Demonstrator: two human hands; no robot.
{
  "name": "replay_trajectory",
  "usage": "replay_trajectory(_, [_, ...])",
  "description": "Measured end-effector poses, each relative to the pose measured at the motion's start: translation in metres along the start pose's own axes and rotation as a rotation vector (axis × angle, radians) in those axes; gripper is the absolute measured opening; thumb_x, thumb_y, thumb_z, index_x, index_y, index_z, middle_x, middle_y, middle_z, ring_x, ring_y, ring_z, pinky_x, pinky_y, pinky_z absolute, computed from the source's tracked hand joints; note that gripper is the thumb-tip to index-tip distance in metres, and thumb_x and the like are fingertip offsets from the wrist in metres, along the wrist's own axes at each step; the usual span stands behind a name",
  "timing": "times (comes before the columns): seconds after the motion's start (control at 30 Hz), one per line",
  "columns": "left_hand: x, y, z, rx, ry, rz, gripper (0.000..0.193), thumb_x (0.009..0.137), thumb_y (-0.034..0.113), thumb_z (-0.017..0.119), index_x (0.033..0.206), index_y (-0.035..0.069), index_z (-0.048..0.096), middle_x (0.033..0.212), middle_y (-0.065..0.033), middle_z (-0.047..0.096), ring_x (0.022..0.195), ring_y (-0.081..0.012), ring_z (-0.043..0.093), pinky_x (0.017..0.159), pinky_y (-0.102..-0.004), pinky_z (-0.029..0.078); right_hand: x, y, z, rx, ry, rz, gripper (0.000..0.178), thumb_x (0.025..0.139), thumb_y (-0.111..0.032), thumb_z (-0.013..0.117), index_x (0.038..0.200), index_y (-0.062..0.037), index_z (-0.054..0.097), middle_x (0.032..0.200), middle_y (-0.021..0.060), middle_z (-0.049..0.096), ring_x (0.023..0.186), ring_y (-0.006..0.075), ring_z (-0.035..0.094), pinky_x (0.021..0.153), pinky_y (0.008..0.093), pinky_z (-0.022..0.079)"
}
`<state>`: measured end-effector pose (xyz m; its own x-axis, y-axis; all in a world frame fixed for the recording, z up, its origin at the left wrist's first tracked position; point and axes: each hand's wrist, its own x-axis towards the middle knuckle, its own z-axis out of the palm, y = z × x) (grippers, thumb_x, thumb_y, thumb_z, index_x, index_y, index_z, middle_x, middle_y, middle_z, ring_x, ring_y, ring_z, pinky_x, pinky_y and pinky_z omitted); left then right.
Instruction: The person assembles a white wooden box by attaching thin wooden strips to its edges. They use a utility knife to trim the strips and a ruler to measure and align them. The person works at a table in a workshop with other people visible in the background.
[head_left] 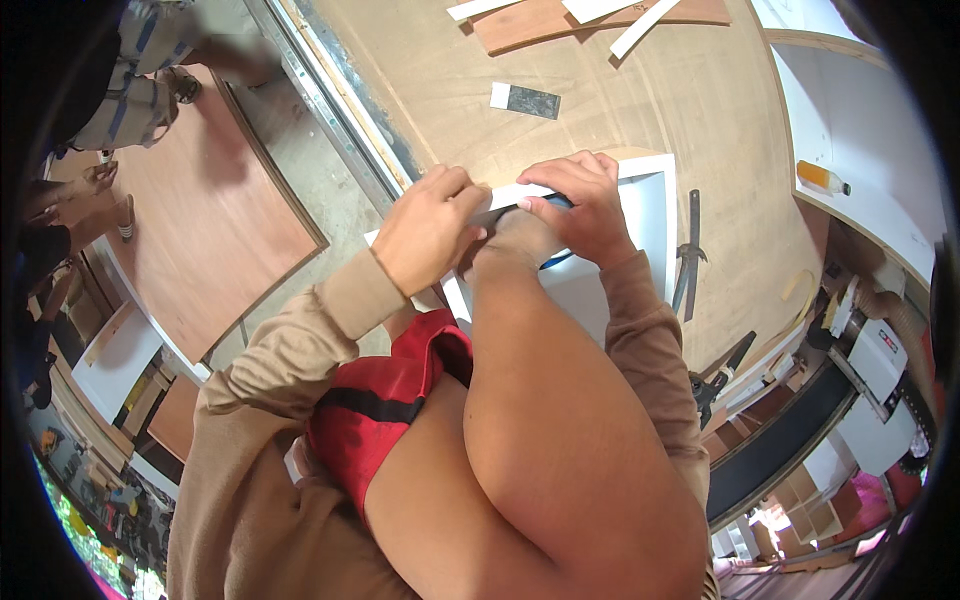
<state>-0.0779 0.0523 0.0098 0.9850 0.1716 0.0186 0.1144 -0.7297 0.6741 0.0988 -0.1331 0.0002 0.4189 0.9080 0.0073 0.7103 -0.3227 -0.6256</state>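
A white open box (657,225) with thin walls lies on a wooden worktop in front of me. My left hand (430,230) is closed, its curled fingers and thumb on either side of the box's far wall. Farther right along that wall, my right hand (590,205) grips the edge, thumb on the near side and fingers over the top. Between the hands my foot, in a blue-edged sandal, rests inside the box. Anything small between the left fingertips is hidden.
On the worktop (640,110) lie a dark flat block with a white end (530,102), reddish boards (510,30) with white strips, and a dark metal tool (690,255). A bottle of amber liquid (822,178) lies in a white cabinet at right. Another person stands at left by a wooden panel (230,230).
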Motion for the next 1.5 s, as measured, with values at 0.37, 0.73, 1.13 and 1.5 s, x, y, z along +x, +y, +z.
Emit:
replay_trajectory(0.37, [-0.05,-0.009,-0.023,-0.322,0.106,-0.51,0.027,0.085,0.017,0.085,0.105,0.0,0.078,0.095,-0.0214,0.075,0.078,-0.0347,0.073,0.072,-0.0418,0.057,0.02,-0.045,0.044,0.149,-0.089,-0.175,0.021,0.083,-0.019,0.082,0.104,-0.0173,0.082,0.105,-0.0023,0.078,0.094,0.0211,0.064,0.098,0.0405,0.041])
replay_trajectory(0.73, [-0.043,-0.021,-0.033,-0.431,-0.042,-0.7,0.023,0.087,0.016,0.085,0.103,-0.001,0.081,0.078,-0.0148,0.075,0.066,-0.0142,0.065,0.064,-0.0317,0.052,0.019,-0.047,0.046,0.091,-0.129,-0.104,0.021,0.082,-0.021,0.083,0.103,-0.0198,0.083,0.106,-0.0075,0.077,0.093,0.0175,0.061,0.091,0.0364,0.037])
replay_trajectory(1.13, [-0.037,-0.037,-0.03,-0.606,-0.15,-0.794,0.017,0.086,0.012,0.086,0.091,-0.001,0.077,0.08,-0.0072,0.076,0.068,-0.0106,0.063,0.064,-0.0297,0.051,0.028,-0.056,0.042,0.055,-0.163,-0.168,0.022,0.082,-0.024,0.082,0.104,-0.0251,0.083,0.103,-0.0107,0.073,0.089,0.017,0.058,0.087,0.0398,0.032])
replay_trajectory(1.5, [-0.043,-0.029,-0.034,-0.469,-0.115,-0.719,0.018,0.087,0.014,0.085,0.095,-0.002,0.078,0.096,-0.0129,0.08,0.083,-0.0159,0.073,0.077,-0.0318,0.056,0.028,-0.054,0.046,0.098,-0.126,-0.145,0.021,0.08,-0.027,0.084,0.101,-0.0251,0.083,0.099,-0.0121,0.074,0.086,0.0167,0.057,0.091,0.0425,0.031])
